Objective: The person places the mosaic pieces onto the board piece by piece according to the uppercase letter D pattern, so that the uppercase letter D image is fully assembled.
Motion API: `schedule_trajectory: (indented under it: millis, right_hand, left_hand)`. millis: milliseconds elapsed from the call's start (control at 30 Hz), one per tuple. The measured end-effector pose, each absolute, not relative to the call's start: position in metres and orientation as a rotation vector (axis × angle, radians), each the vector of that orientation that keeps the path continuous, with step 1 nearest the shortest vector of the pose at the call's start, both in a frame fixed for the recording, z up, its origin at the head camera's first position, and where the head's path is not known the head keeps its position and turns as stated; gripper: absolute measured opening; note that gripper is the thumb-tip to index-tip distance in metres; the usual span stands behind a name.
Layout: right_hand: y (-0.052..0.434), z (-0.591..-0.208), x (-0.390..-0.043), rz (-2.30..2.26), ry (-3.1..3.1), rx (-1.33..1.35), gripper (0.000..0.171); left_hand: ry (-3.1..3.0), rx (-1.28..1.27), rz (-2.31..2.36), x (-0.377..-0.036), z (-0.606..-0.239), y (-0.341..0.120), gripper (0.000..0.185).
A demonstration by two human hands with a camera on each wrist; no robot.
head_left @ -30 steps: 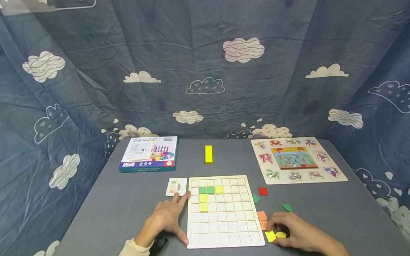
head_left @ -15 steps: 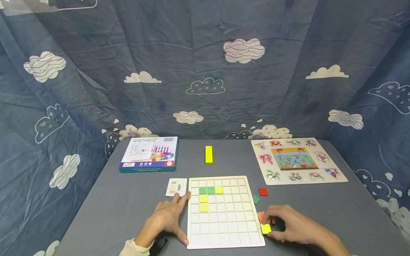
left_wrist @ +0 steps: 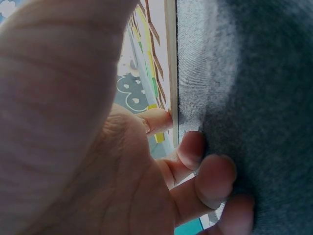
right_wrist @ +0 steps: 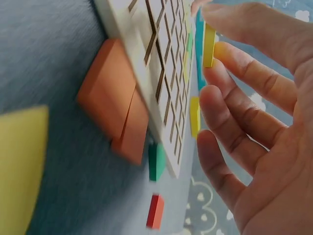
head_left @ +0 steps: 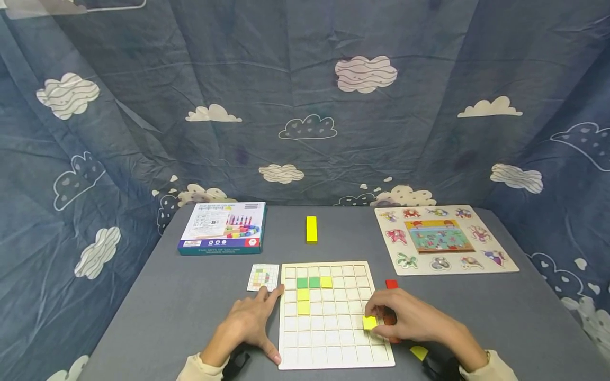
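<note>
A wooden grid board (head_left: 340,338) lies on the table, with two green tiles (head_left: 308,283) and several yellow tiles (head_left: 303,301) set in its upper-left squares. My left hand (head_left: 250,323) rests along the board's left side, thumb and index finger touching the edge, its fingers spread; a printed pattern card (head_left: 262,277) lies just beyond its fingertips. Over the right part of the board, my right hand (head_left: 410,317) pinches a yellow square tile (head_left: 369,323) between thumb and fingers. In the right wrist view this tile (right_wrist: 209,46) stands on edge, apart from the board.
Orange tiles (right_wrist: 110,90), a green piece (right_wrist: 156,161) and a red tile (head_left: 392,284) lie right of the board, partly behind my right hand. A yellow curved piece (head_left: 419,352) is nearer. Farther back are a boxed set (head_left: 222,228), a yellow block (head_left: 311,229) and a sea-animal puzzle (head_left: 446,239).
My right hand has picked up the yellow tile from the table right of the board and carried it left and away from me, over the board. The left hand has stayed in place.
</note>
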State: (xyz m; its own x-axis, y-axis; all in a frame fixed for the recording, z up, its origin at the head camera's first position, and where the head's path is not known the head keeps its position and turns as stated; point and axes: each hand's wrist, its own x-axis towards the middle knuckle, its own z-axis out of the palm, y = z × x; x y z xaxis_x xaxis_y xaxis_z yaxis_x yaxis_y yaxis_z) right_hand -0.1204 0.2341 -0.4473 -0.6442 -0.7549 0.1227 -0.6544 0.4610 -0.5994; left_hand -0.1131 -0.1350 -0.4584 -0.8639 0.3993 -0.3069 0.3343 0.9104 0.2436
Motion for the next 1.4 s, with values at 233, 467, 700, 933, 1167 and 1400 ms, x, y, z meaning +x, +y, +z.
schedule_trajectory:
  millis: [233, 467, 700, 933, 1167, 1400]
  right_hand:
    - [0.212, -0.446, -0.127, -0.902, 2.530, -1.257, 0.017]
    - [0.186, -0.447, -0.132, -0.853, 2.533, -1.274, 0.016]
    - [0.156, -0.451, -0.133, -0.808, 2.556, -1.289, 0.015]
    - [0.129, -0.456, -0.130, -0.748, 2.593, -1.253, 0.013]
    - [0.111, -0.460, -0.127, -0.661, 2.655, -1.255, 0.015]
    - [0.102, -0.460, -0.126, -0.610, 2.695, -1.282, 0.015]
  left_hand:
    - [2.718, 0.543, 0.274, -0.114, -0.457, -0.135, 0.149]
    - [2.724, 0.543, 0.256, -0.114, -0.457, -0.135, 0.150]
    - [2.707, 0.529, 0.262, -0.114, -0.457, -0.134, 0.149]
    - [2.706, 0.524, 0.272, -0.114, -0.458, -0.135, 0.148]
    - [2.695, 0.513, 0.270, -0.114, -0.458, -0.134, 0.148]
    - [2.710, 0.538, 0.268, -0.113, -0.457, -0.136, 0.148]
